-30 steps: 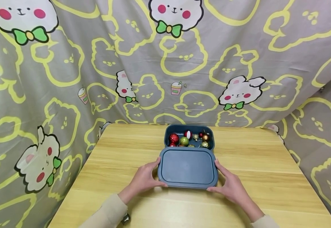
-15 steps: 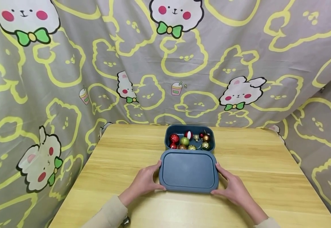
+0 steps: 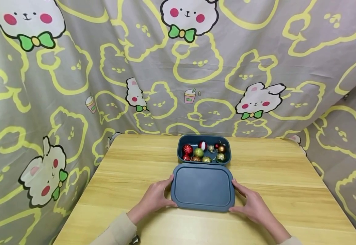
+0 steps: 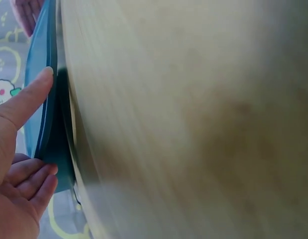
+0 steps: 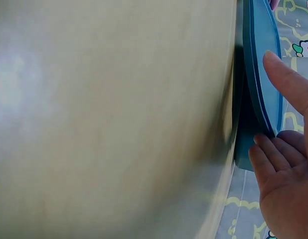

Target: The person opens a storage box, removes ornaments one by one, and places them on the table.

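A blue-grey rectangular lid point(image 3: 202, 187) with rounded corners lies flat between the two hands in the head view. My left hand point(image 3: 154, 195) grips its left end, the thumb point(image 4: 38, 89) on the near edge and fingers at the side. My right hand point(image 3: 253, 206) holds the right end likewise, its thumb point(image 5: 283, 74) against the rim. Just beyond the lid stands an uncovered box point(image 3: 193, 139) of the same colour. Inside lie several Christmas baubles, among them a glittery red bauble point(image 3: 187, 149) and a green bauble point(image 3: 198, 152).
The wooden table point(image 3: 129, 170) carries the box near its far edge. A grey curtain point(image 3: 202, 71) with yellow outlines and cartoon animals hangs behind and at both sides. A small dark object point(image 3: 135, 239) shows beside the left sleeve.
Both hands have drawn the lid a little towards the person. The lid has come away from over the box's near side, and more baubles in the front row show.
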Action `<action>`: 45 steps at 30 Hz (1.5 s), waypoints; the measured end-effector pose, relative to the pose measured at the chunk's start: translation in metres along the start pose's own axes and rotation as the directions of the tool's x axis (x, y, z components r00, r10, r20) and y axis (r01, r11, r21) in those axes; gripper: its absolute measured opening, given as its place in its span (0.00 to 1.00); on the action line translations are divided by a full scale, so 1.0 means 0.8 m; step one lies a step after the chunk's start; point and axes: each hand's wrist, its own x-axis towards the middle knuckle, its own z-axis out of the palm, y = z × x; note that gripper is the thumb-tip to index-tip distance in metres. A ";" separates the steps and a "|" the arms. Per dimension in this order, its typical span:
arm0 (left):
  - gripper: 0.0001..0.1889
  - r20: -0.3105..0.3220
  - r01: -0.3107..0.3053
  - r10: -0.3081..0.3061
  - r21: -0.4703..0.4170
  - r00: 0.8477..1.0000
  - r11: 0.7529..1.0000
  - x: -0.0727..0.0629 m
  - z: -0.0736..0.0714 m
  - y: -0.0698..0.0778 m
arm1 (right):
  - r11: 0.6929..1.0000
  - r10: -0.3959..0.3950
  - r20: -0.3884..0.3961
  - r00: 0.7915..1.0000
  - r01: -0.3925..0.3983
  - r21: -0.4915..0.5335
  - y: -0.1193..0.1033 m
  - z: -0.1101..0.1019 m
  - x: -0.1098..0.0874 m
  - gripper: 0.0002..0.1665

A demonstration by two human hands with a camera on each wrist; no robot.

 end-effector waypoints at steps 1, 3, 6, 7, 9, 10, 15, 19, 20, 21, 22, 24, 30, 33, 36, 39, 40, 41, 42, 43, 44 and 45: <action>0.61 0.002 0.001 -0.001 -0.002 1.000 1.000 0.000 0.000 0.000 | 1.000 -0.001 0.003 1.000 0.001 -0.001 0.001 0.000 0.000 0.64; 0.61 0.005 0.003 -0.003 -0.002 1.000 1.000 0.001 0.001 -0.001 | 1.000 -0.001 0.010 1.000 0.001 -0.001 0.001 0.001 0.001 0.64; 0.60 0.015 0.005 -0.005 -0.005 1.000 1.000 0.002 0.003 -0.003 | 1.000 0.003 0.024 1.000 -0.003 -0.007 0.001 0.001 0.004 0.65; 0.60 0.019 0.007 -0.007 -0.007 1.000 1.000 0.003 0.003 -0.003 | 1.000 0.006 0.028 1.000 -0.005 -0.010 0.002 0.001 0.005 0.65; 0.60 0.028 0.011 -0.010 -0.010 1.000 1.000 0.004 0.005 -0.004 | 1.000 0.009 0.038 0.999 -0.009 -0.014 0.002 0.001 0.007 0.65; 0.60 0.033 0.014 -0.013 -0.012 0.999 1.000 0.005 0.005 -0.004 | 1.000 0.010 0.042 0.999 -0.010 -0.017 0.002 0.001 0.008 0.65; 0.59 0.056 0.032 -0.031 -0.028 0.998 0.999 0.008 0.006 -0.005 | 0.999 0.025 0.062 0.998 -0.023 -0.029 0.002 0.002 0.013 0.64; 0.58 0.071 0.049 -0.045 -0.051 0.996 0.997 0.010 0.004 -0.006 | 0.999 0.042 0.083 0.996 -0.040 -0.025 0.002 0.002 0.017 0.64; 0.58 0.072 0.051 -0.047 -0.056 0.996 0.997 0.011 0.004 -0.006 | 0.999 0.044 0.089 0.995 -0.043 -0.021 0.002 0.002 0.017 0.64; 0.58 0.075 0.054 -0.049 -0.061 0.996 0.997 0.012 0.004 -0.006 | 0.999 0.049 0.093 0.994 -0.048 -0.019 0.002 0.001 0.018 0.64; 0.58 0.078 0.058 -0.052 -0.067 0.996 0.996 0.012 0.004 -0.007 | 0.999 0.052 0.096 0.994 -0.050 -0.017 0.002 0.001 0.018 0.64; 0.58 0.082 0.064 -0.058 -0.076 0.995 0.995 0.013 0.004 -0.008 | 0.999 0.053 0.102 0.993 -0.051 -0.016 0.002 0.000 0.018 0.64; 0.58 0.085 0.080 -0.072 -0.094 0.994 0.992 0.014 0.007 -0.012 | 0.999 0.039 0.101 0.994 -0.037 -0.022 0.006 0.002 0.021 0.63; 0.58 0.088 0.088 -0.080 -0.093 0.993 0.992 0.015 0.008 -0.014 | 0.999 0.030 0.103 0.994 -0.028 -0.022 0.007 0.002 0.022 0.62; 0.58 0.089 0.092 -0.084 -0.089 0.992 0.992 0.015 0.010 -0.015 | 1.000 0.022 0.114 0.993 -0.020 -0.016 0.007 0.000 0.024 0.61; 0.57 0.081 0.083 -0.077 -0.075 0.994 0.994 0.016 0.010 -0.016 | 1.000 0.014 0.122 0.992 -0.012 -0.012 0.007 -0.001 0.025 0.61; 0.57 0.078 0.079 -0.074 -0.072 0.994 0.994 0.016 0.010 -0.017 | 1.000 0.011 0.124 0.992 -0.010 -0.012 0.007 -0.001 0.025 0.61; 0.56 0.076 0.076 -0.071 -0.070 0.995 0.995 0.016 0.010 -0.017 | 1.000 0.009 0.124 0.992 -0.007 -0.013 0.008 -0.001 0.026 0.61; 0.56 0.075 0.074 -0.069 -0.069 0.995 0.995 0.016 0.010 -0.017 | 1.000 0.007 0.126 0.992 -0.006 -0.013 0.008 -0.001 0.026 0.61; 0.56 0.073 0.073 -0.068 -0.069 0.995 0.995 0.016 0.010 -0.018 | 1.000 0.005 0.127 0.992 -0.003 -0.015 0.008 -0.001 0.026 0.61; 0.56 0.074 0.073 -0.068 -0.070 0.995 0.995 0.016 0.010 -0.018 | 1.000 0.004 0.128 0.992 -0.002 -0.016 0.008 -0.001 0.026 0.61; 0.56 0.075 0.073 -0.068 -0.070 0.995 0.995 0.016 0.010 -0.018 | 1.000 0.003 0.129 0.992 -0.001 -0.016 0.008 -0.001 0.026 0.61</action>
